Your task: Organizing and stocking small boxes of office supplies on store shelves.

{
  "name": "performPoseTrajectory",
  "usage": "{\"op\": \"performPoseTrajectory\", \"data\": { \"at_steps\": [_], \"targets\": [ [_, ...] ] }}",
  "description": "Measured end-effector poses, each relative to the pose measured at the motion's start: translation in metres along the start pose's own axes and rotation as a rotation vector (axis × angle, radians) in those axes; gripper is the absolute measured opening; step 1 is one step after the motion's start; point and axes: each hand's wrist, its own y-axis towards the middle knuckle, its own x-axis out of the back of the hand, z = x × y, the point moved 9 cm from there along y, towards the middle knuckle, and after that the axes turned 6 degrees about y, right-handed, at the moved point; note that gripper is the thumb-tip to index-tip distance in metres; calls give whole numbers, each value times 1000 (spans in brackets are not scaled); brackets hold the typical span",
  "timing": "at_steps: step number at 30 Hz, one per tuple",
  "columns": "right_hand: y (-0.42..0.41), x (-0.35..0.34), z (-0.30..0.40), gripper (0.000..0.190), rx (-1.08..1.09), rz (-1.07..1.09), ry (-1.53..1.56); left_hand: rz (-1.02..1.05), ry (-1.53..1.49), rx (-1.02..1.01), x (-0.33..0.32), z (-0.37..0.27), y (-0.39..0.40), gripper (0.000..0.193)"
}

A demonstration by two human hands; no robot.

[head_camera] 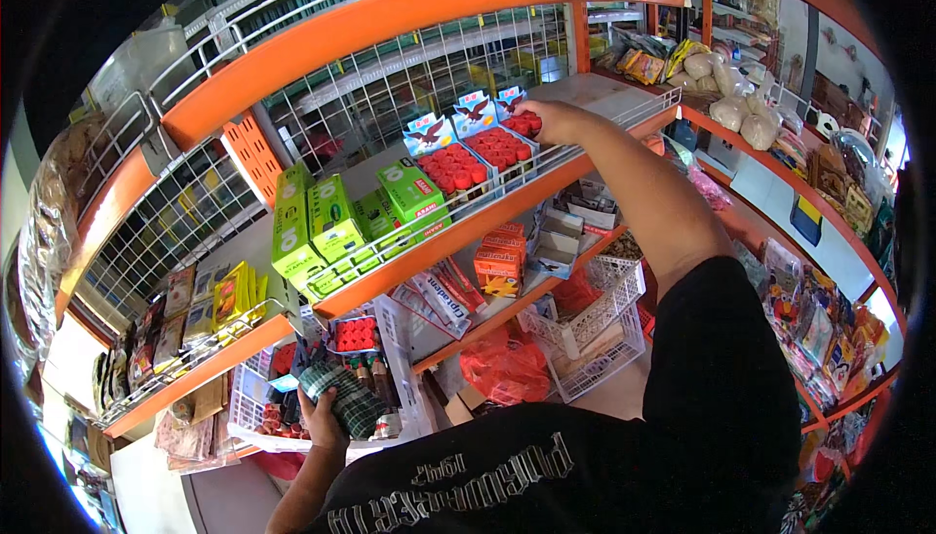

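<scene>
My right hand (559, 122) is at the end of a row of display boxes on the upper shelf. Its fingers curl over the right side of the third display box (510, 102), which has an eagle on its card and red-capped items inside. Two similar boxes of red-capped items, a middle box (499, 148) and a left box (453, 167), stand beside it. Lower down, my left hand (322, 417) grips a bunched dark green plaid cloth (344, 399) over a white plastic basket (409, 395). That basket holds bottles and a pack of red-capped items (354, 334).
Green staple boxes (333, 216) stand left of the display boxes, behind a wire rail along the orange shelf edge (468, 245). Below are orange cartons (500, 263), toothpaste boxes (442, 300), a white crate (585, 307) and a red plastic bag (504, 366). Bagged goods (731, 95) fill the right shelves.
</scene>
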Motion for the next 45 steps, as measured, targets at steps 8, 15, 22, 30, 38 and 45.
{"op": "performPoseTrajectory", "data": {
  "at_steps": [8, 15, 22, 30, 38, 45],
  "targets": [
    [2, 2, 3, 52, -168, -47, -213, 32, 19, -9, 4, 7, 8, 64],
    [0, 1, 2, 50, -77, -38, -114, 52, 39, -68, 5, 6, 8, 55],
    [4, -2, 8, 50, -213, 18, -266, 28, 49, -22, 2, 5, 4, 63],
    [7, -5, -12, 63, -292, 49, -285, 39, -27, -4, -12, -3, -2, 61],
    [4, 5, -15, 56, -234, -35, -248, 43, -32, 10, -8, 0, 3, 59],
    [-88, 64, 97, 42, 86, -790, -269, 31, -17, 23, -4, 1, 4, 58]
  ]
}}
